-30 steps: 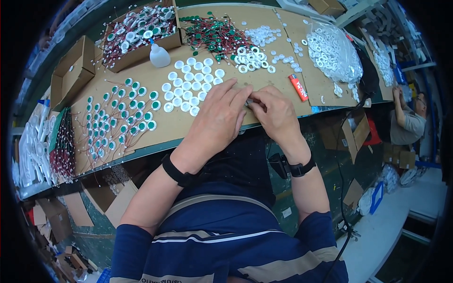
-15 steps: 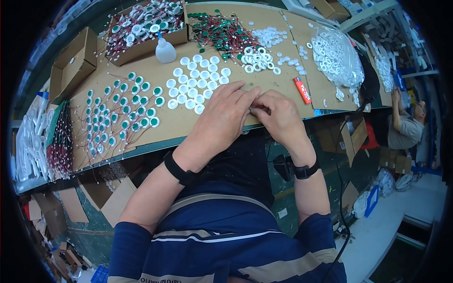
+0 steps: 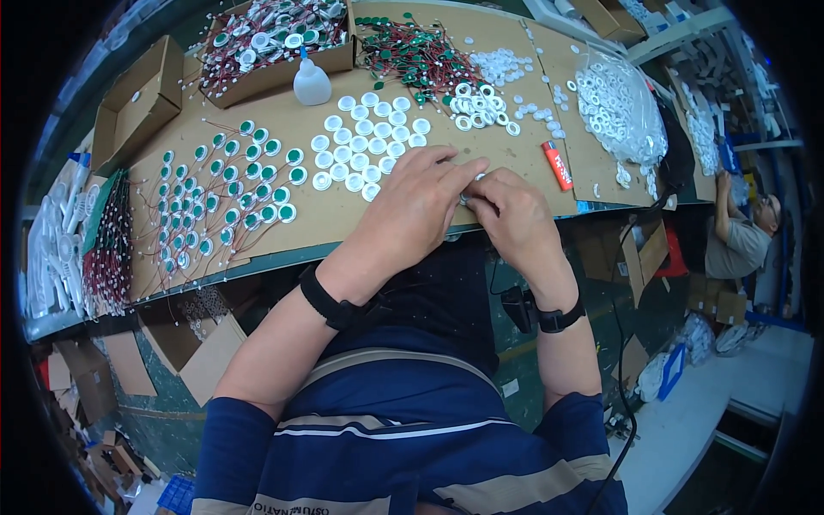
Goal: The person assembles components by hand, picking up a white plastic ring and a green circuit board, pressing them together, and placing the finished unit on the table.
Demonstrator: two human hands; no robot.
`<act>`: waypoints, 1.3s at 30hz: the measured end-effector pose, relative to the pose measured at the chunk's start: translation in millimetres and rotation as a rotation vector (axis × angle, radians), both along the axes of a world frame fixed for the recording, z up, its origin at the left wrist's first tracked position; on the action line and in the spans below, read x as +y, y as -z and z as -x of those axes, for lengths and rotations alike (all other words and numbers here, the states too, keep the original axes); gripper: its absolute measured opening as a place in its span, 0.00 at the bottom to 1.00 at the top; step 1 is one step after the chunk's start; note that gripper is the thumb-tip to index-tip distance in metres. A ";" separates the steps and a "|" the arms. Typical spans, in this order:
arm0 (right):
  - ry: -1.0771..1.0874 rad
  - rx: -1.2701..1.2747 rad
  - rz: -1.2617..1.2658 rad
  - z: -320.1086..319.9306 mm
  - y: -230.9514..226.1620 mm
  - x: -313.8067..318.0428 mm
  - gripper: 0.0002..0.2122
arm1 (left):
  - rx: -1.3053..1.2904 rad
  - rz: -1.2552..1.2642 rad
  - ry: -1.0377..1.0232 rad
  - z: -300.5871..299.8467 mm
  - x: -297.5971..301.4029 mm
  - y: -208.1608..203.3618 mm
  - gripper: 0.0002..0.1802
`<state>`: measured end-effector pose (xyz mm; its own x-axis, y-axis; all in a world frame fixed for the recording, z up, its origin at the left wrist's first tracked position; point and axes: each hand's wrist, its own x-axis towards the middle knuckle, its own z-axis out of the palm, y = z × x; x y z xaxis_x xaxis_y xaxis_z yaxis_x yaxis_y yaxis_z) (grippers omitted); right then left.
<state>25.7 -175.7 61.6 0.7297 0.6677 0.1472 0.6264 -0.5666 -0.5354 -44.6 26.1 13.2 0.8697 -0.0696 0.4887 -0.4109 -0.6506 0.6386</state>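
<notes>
My left hand [image 3: 412,199] and my right hand [image 3: 518,213] meet at the table's front edge, fingertips pinched together. Between them shows a sliver of something small and whitish, mostly hidden by the fingers. Just left of my left hand, white round caps [image 3: 360,145] lie in a loose cluster of rows. Farther left are white discs with green centres [image 3: 268,173] and thin red wires. Beyond my hands sit a heap of white rings [image 3: 481,108] and some small translucent discs [image 3: 500,66]. A red lighter-shaped object [image 3: 557,166] lies to the right of my right hand.
A white squeeze bottle [image 3: 312,82] stands before a cardboard box [image 3: 339,58] full of wired discs. Green discs with red wires [image 3: 421,60] are piled beside it. A clear bag of rings [image 3: 620,107] lies right. An open carton [image 3: 142,107] stands left; another person [image 3: 742,232] is far right.
The view has shifted slightly, so the tabletop things appear a little displaced. Both hands stay together at the table edge, with small finger movements around the small thing.
</notes>
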 end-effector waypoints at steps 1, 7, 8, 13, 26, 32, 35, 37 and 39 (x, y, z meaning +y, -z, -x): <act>0.001 -0.013 0.007 0.4 0.8 -0.4 0.09 | 0.010 0.012 0.004 0.4 -0.5 -2.1 0.34; 0.006 -0.005 -0.052 0.5 5.6 -1.5 0.09 | -0.021 0.009 -0.009 -1.2 -0.6 -1.8 0.37; 0.020 -0.001 -0.067 1.5 7.9 -2.0 0.09 | -0.020 -0.002 -0.009 -0.6 -0.9 -1.7 0.37; 0.036 0.004 -0.117 4.5 10.8 1.3 0.09 | -0.028 -0.028 -0.011 2.6 -4.3 -7.4 0.36; 0.356 -0.518 0.046 -95.3 11.3 -48.2 0.11 | -0.078 -0.328 -0.125 5.1 -5.7 -10.4 0.29; 0.292 -0.505 0.027 -129.2 17.0 -35.4 0.14 | -0.065 -0.322 0.006 -2.4 -23.0 -11.0 0.27; 0.209 -0.496 0.022 -142.6 23.8 -27.8 0.15 | -0.095 -0.272 0.061 -4.6 -24.1 -12.0 0.25; 0.112 -0.451 0.026 -147.5 31.1 -18.4 0.16 | -0.071 -0.267 0.113 -3.1 -19.7 -12.2 0.24; 0.083 -0.403 0.024 -153.4 39.5 -21.6 0.16 | -0.035 -0.277 0.113 0.3 -15.0 -12.3 0.23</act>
